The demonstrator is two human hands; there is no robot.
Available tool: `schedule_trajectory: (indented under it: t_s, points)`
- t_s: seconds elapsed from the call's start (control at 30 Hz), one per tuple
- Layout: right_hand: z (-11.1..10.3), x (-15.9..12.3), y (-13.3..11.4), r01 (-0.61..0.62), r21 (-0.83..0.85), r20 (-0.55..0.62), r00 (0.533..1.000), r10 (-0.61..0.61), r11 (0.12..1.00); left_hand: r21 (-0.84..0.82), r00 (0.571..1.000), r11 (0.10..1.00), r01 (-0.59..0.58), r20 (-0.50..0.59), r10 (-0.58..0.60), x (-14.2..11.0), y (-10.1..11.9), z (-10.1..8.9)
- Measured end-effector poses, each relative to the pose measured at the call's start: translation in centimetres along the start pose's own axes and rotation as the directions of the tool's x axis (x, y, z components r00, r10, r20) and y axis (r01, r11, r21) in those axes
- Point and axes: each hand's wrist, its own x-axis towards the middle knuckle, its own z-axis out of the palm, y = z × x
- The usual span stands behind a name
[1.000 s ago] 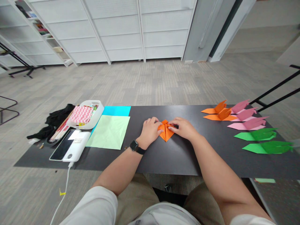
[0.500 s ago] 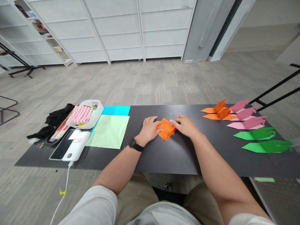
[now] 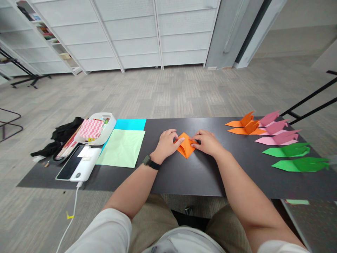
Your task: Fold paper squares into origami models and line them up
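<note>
A square of orange origami paper [image 3: 186,150], folded into a small diamond, lies on the dark table in front of me. My left hand [image 3: 167,143], with a black watch on its wrist, grips the left corner, its thumb lying over the paper's face. At the opposite corner, my right hand [image 3: 207,142] pinches the edge between thumb and curled fingers. A flap on the near half bulges slightly. The fingertips under the paper's edges are partly hidden.
Folded orange cranes [image 3: 246,125], pink cranes [image 3: 279,137] and green cranes [image 3: 297,163] stand at the right. Pale green paper [image 3: 122,147] overlaps blue paper [image 3: 131,124] on the left, beside a white basket [image 3: 112,123], a phone [image 3: 70,165] and a white power bank [image 3: 88,165].
My left thumb has moved further in over the paper. My right thumb has shifted down along the right edge, and the near flap has lifted a little.
</note>
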Motion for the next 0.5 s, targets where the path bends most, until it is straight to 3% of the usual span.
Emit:
schedule_trajectory:
  t_s: [0.23,0.37,0.5]
  points:
    - [0.4,0.2,0.8,-0.035,-0.022,-0.021,0.999,0.035,0.999,0.127,0.996,0.992,0.008,0.084,-0.018,-0.1,-1.3,-0.1]
    - [0.4,0.3,0.9,-0.046,-0.019,-0.02,0.999,0.046,0.999,0.115,0.986,0.984,-0.138,0.111,0.125,0.2,-1.5,-0.3]
    - [0.1,0.2,0.6,-0.053,-0.004,-0.007,0.999,0.053,0.999,-0.023,0.915,0.946,-0.324,0.244,0.32,0.5,-1.2,-0.6]
